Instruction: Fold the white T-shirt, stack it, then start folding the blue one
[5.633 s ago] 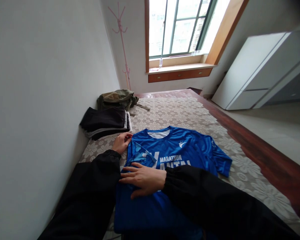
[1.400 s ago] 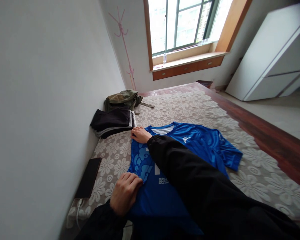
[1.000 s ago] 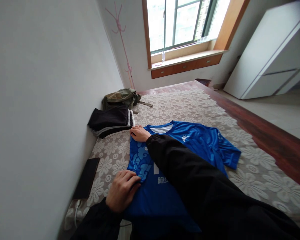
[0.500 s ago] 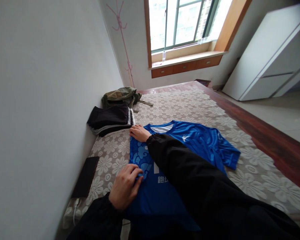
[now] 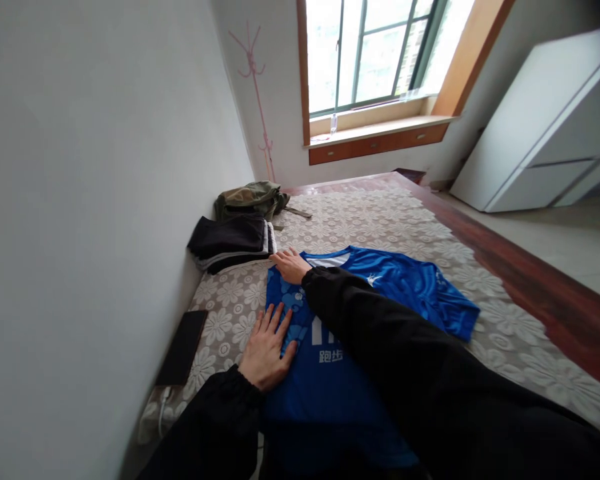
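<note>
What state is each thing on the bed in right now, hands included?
blue shirt: spread front-up, left side folded inward, right sleeve out flat.
left hand: open, flat on the folded edge.
right hand: palm down at the collar shoulder.
stack of dark clothes: folded, by the wall.
olive garment: bunched, unfolded.
phone: screen dark, lying flat; a cable lies at its near end.

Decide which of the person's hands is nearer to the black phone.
Left. The left hand lies flat on the blue shirt, just beside the phone; the right hand rests farther off, near the collar.
</note>
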Available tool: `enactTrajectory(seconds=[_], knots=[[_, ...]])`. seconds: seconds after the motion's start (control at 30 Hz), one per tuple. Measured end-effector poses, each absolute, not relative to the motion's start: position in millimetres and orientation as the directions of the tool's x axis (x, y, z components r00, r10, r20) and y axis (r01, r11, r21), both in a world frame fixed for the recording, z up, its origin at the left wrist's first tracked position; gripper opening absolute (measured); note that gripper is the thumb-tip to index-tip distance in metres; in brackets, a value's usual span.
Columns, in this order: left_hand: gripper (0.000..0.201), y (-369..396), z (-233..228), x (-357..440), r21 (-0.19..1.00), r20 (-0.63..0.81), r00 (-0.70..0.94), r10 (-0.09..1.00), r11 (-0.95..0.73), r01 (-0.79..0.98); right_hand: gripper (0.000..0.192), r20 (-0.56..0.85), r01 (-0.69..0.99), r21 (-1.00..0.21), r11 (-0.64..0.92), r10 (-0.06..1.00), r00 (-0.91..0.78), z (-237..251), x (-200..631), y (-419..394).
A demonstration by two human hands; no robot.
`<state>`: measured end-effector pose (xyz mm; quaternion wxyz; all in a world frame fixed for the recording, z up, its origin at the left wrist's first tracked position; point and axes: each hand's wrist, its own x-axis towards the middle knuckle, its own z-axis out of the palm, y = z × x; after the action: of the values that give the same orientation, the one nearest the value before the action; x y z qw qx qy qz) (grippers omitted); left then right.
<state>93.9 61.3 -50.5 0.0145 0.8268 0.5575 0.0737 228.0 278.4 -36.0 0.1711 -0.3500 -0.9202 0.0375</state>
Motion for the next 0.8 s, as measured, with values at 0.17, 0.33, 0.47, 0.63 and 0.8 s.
enactTrajectory(seconds=[0.17,0.33,0.47,0.63,0.8], knots=[[0.071,63.5,-39.7,92.4,0.087,0.052,0.388,0.92,-0.392,0.916,0.048,0.333,0.64,-0.14,0.756,0.645,-0.688,-17.9,308.4,198.4],[0.053,103.3,-4.5,94.2,0.151,-0.067,0.419,0.906,-0.406,0.901,0.034,0.381,0.764,-0.255,0.593,0.787,-0.484,-22.2,436.4,128.9],[0.044,147.4,-8.0,107.1,0.276,0.058,0.377,0.924,-0.378,0.884,0.024,0.41,0.93,-0.327,0.168,0.912,-0.02,-37.5,535.8,123.8],[0.064,168.8,-48.1,123.8,0.19,0.097,0.374,0.922,-0.386,0.903,0.033,0.354,0.952,-0.306,0.009,0.929,0.105,-56.1,593.5,129.6],[0.072,174.0,-49.7,119.8,0.106,-0.045,0.379,0.924,-0.373,0.922,0.029,0.336,0.949,-0.312,0.045,0.939,0.066,-72.7,600.3,137.7]])
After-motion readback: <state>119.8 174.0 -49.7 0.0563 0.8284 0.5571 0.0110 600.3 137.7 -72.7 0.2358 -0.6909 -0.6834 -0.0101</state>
